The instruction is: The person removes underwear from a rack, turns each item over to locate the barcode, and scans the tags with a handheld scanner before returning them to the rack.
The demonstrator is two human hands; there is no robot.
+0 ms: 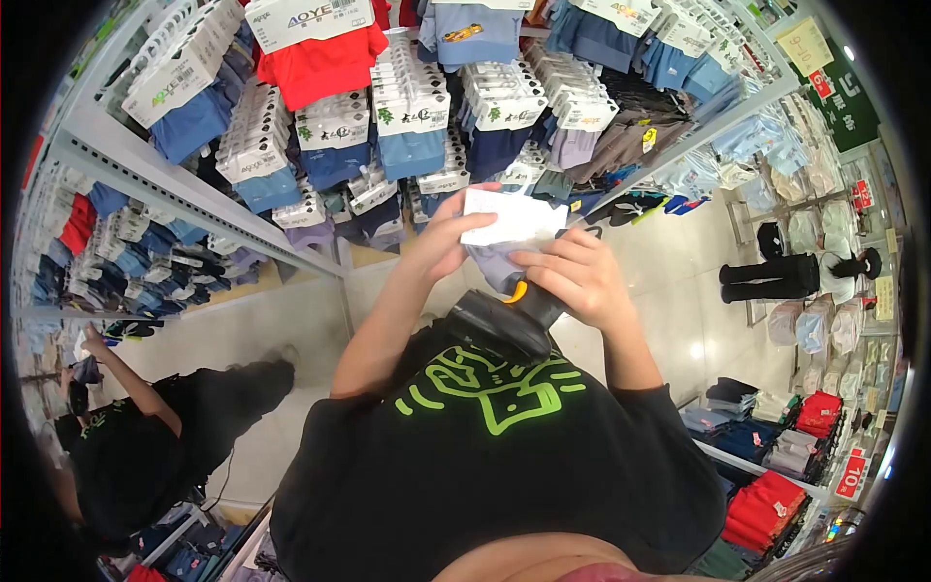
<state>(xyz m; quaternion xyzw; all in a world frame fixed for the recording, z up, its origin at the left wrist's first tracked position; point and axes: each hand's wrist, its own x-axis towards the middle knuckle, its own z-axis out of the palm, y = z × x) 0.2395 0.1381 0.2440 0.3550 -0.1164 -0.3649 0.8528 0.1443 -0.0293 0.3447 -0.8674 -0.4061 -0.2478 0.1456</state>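
Observation:
My left hand (448, 238) grips a packaged grey-blue garment (495, 264) by its white card label (512, 218), held up in front of my chest. My right hand (582, 276) is closed around a black hand-held scanner (499, 325) with an orange trigger (519, 289), and its fingers also rest against the lower edge of the package. The scanner's body points down toward my black T-shirt with a green print (490, 388). Both hands meet at the package, just in front of the rack of hanging packs.
A metal rack (165, 179) holds several hanging packs of blue, red and grey garments with white labels. A person in black (145, 436) reaches toward shelves at lower left. Another person in black (776, 276) stands in the aisle at right. Folded red and blue clothes (776, 485) lie at lower right.

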